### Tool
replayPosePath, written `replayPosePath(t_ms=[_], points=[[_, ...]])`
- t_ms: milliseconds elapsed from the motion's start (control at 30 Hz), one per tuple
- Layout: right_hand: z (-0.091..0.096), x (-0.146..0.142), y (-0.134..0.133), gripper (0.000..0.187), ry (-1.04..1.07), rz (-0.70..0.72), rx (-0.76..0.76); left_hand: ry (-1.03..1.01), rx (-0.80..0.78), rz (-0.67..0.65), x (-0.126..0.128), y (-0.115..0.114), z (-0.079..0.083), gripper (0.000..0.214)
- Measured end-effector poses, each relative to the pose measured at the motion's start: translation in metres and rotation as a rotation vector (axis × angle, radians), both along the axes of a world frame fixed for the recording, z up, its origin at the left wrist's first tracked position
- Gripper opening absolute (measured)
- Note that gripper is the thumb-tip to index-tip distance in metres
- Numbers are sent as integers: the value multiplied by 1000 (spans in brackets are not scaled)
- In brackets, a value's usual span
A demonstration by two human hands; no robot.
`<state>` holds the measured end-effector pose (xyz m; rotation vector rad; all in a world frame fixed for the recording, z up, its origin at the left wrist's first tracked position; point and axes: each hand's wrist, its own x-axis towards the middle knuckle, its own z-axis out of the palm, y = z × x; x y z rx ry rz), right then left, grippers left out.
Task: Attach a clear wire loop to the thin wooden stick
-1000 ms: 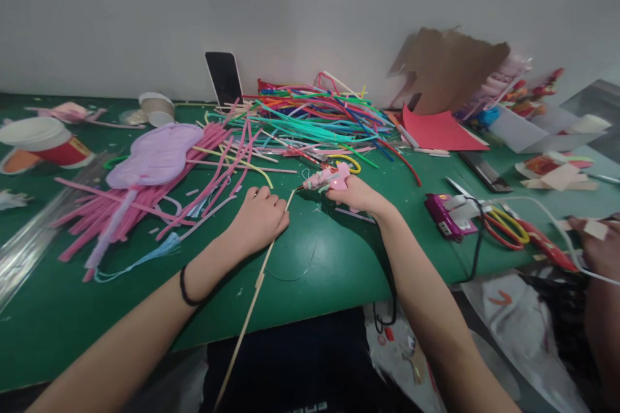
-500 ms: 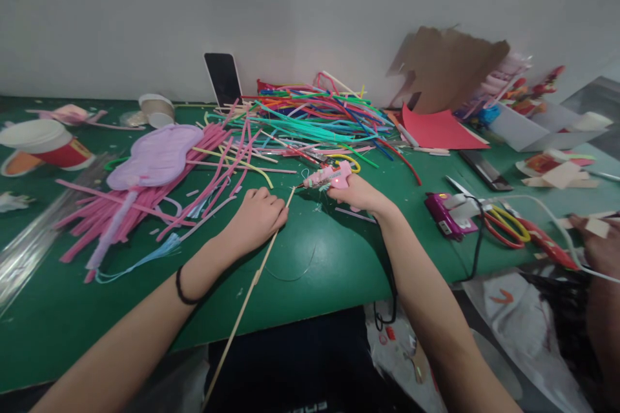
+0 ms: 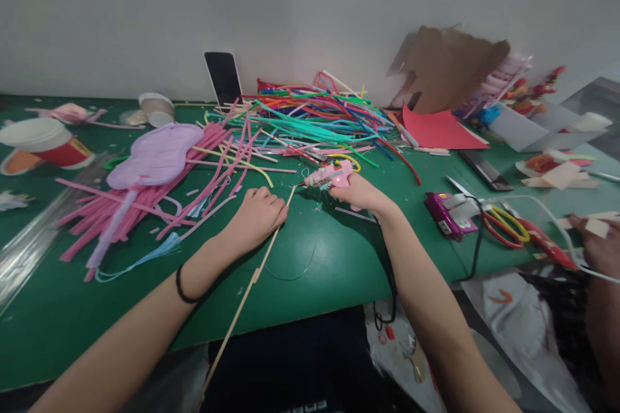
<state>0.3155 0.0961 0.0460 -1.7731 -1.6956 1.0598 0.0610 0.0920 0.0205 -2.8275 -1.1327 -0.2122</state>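
My left hand (image 3: 259, 216) rests on the green table, its fingers closed on a thin wooden stick (image 3: 233, 324) that slants from the table down past its front edge toward my lap. Wrapped in my right hand (image 3: 356, 192) is a pink hot glue gun (image 3: 329, 175), its nozzle pointing left at the stick's upper end. The nozzle is at or very near the tip; I cannot tell whether they touch. A fine clear strand (image 3: 295, 279) curves over the table to the right of the stick. Left of my left hand lies a lilac fuzzy paddle shape (image 3: 157, 153) on pink pipe cleaners (image 3: 109, 219).
Colourful pipe cleaners (image 3: 310, 119) are heaped at the back by an upright phone (image 3: 223, 79). Paper cups (image 3: 46, 142) stand left. To the right are red paper (image 3: 438, 129), a purple power strip (image 3: 448, 216), scissors (image 3: 504, 222) and another person's hand (image 3: 593, 242).
Almost nothing differs. Both my hands, the stick and the glue gun stay in practically the same places.
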Motion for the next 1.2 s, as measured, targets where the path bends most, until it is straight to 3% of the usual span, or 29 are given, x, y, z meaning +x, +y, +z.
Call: replayPosePath(t_ms=[1200], points=[[2,-2,-1,18,-42,-35,-38,-103,-20,51,1,1,-3,32]])
